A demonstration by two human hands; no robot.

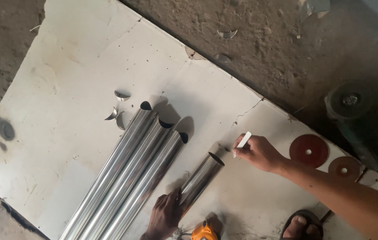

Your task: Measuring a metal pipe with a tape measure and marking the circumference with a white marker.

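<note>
L to R: three long steel tubes (126, 178) lie side by side on the white slab (64, 89), left hand (164, 215) fingers wrapped on the short tube (200, 180), best held firm w/o rolling, right hand (260, 153) fingers pinching white chalk (243, 141) at its notched end.

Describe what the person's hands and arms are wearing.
Both hands are bare: no gloves, rings or watch visible. The right hand leads into a bare forearm with no sleeve in view. The left hand shows only to the wrist at the frame's bottom edge, also uncovered.
</note>
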